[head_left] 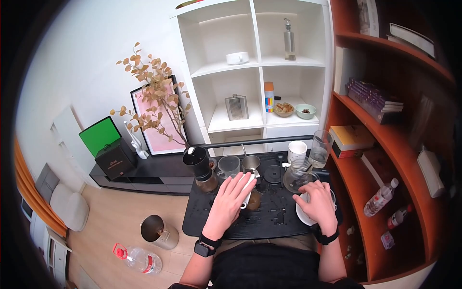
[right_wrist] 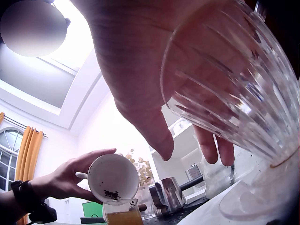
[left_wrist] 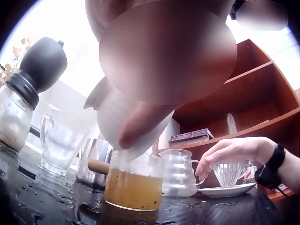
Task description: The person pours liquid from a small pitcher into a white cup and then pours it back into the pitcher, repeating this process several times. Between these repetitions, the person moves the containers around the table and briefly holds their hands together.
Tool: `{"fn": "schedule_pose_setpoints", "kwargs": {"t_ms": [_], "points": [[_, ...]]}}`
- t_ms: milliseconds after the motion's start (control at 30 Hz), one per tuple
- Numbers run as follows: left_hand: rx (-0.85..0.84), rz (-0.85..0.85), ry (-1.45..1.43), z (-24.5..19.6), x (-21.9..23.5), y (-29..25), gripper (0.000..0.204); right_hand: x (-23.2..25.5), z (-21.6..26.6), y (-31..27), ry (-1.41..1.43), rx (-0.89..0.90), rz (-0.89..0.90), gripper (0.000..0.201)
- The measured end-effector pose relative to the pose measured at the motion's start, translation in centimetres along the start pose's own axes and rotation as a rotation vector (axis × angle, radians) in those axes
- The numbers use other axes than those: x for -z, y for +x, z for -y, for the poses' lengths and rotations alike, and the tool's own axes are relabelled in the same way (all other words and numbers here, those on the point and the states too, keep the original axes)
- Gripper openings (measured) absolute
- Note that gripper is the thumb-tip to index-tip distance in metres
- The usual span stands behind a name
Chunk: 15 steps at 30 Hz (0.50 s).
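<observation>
Dregs are leaving the white ceramic cup we are gripping tipped in our left hand over the amber-filled glass beaker, while our right hand is clasping the ribbed glass dripper on its white saucer.

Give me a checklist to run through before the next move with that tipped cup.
1. White cup gripped by left hand: ok.
2. Cup mouth over the glass beaker: ok.
3. Cup emptied: not ok, dregs cling inside.
4. Beaker upright on the black tray, amber liquid below the rim: ok.
5. Right hand holds the ribbed glass dripper over the white saucer: ok.
6. Tray dry: not ok, droplets around the beaker.
</observation>
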<state>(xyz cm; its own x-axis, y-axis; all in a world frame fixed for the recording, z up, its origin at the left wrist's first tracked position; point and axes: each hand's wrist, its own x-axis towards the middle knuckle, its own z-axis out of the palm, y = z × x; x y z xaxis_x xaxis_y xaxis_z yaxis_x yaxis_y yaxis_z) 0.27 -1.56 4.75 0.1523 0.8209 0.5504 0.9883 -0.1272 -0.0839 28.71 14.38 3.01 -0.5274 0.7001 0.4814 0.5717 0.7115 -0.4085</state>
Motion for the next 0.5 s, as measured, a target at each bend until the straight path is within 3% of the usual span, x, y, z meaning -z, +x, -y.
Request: {"fn": "schedule_pose_setpoints", "kwargs": {"t_ms": [200,267,400,467,500], "points": [[0.035,-0.081,-0.131,0.5,-0.2,-0.5,0.113,0.2,0.2,0.0,0.005,-0.012,0.018,0.032],[0.119,-0.213,-0.298,0.8,-1.0,-1.0,0.103,0.0,-0.1,0.0,0.004,-0.006,0.02,0.032],[0.219,-0.323,-0.33,1.2,-2.3,-2.3,0.103,-0.1,0.0,0.1,0.006,-0.012,0.028,0.033],[0.428,-0.368,-0.475,1.4,-3.0,-3.0,0.107,0.1,0.2,0.2,0.002,-0.018,0.033,0.033],[0.432,-0.373,-0.477,1.3,-3.2,-3.3,0.107,0.1,0.3,0.2,0.001,-0.027,0.037,0.033]]}}
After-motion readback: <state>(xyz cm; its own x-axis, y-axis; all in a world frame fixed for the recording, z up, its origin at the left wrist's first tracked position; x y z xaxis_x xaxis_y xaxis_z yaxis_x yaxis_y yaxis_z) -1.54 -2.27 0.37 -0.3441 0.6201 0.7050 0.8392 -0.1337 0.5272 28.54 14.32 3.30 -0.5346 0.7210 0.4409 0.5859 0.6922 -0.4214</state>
